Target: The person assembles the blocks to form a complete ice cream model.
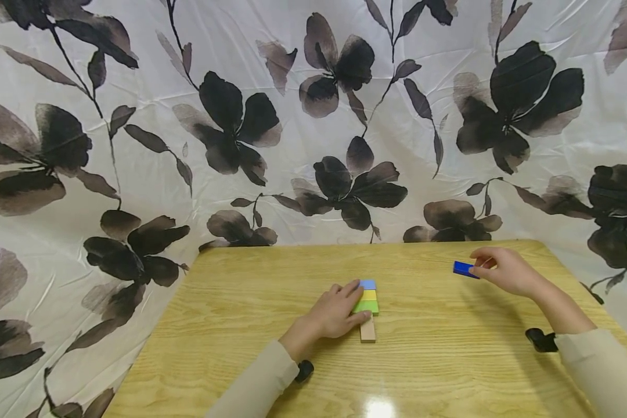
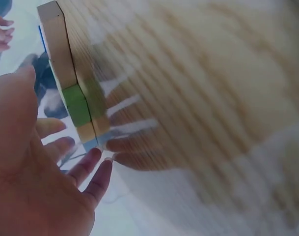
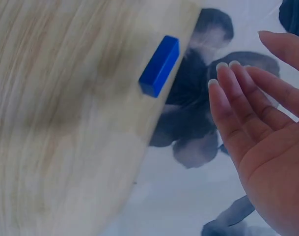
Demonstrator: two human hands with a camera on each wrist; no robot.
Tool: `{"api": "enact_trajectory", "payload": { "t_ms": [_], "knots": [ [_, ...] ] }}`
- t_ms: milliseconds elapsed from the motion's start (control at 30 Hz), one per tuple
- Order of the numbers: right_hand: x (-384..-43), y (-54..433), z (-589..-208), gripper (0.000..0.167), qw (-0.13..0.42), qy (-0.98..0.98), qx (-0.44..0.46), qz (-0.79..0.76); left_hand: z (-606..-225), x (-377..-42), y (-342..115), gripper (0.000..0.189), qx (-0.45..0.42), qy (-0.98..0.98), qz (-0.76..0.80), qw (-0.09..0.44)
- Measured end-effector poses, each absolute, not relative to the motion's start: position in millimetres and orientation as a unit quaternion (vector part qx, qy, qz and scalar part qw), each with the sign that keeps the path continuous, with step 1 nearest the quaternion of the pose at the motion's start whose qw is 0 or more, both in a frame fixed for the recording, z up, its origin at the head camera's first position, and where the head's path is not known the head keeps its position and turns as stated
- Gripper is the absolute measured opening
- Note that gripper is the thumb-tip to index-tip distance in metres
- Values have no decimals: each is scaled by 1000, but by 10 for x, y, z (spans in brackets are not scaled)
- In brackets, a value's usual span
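Note:
A short column of touching blocks lies on the table: light blue point(image 1: 368, 284), yellow point(image 1: 370, 295), green point(image 1: 370, 306) and, at the near end, a narrower plain wooden block point(image 1: 368, 331). My left hand point(image 1: 336, 312) rests against the column's left side, thumb at the joint of the green and plain blocks, fingertips by the light blue one. Toward the back right lies a dark blue block point(image 3: 160, 69). Beside its right end is my right hand point(image 1: 507, 271), fingers loosely bent; the right wrist view shows a gap between fingertips and block.
The wood-grain table point(image 1: 230, 348) ends at a back edge just beyond the dark blue block. Behind it hangs a white cloth point(image 1: 292, 133) with dark flowers. Black wrist devices point(image 1: 541, 340) sit at both sleeves.

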State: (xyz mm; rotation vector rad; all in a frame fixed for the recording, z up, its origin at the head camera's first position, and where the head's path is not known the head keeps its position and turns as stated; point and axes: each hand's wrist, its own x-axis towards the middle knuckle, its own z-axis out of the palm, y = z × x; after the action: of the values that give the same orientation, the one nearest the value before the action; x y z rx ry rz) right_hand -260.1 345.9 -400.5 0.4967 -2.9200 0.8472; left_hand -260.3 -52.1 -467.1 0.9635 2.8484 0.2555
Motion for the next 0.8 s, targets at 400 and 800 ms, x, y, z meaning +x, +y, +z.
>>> {"api": "enact_trajectory", "payload": {
  "t_ms": [400, 800],
  "knots": [
    [-2701, 3577, -4118, 38, 24, -950, 140, 279, -4683, -2590, -535, 78, 320, 943, 47, 73],
    [-2787, 3651, -4250, 40, 30, -950, 121, 286, -4663, -2571, -521, 77, 323, 943, 26, 80]
  ]
}}
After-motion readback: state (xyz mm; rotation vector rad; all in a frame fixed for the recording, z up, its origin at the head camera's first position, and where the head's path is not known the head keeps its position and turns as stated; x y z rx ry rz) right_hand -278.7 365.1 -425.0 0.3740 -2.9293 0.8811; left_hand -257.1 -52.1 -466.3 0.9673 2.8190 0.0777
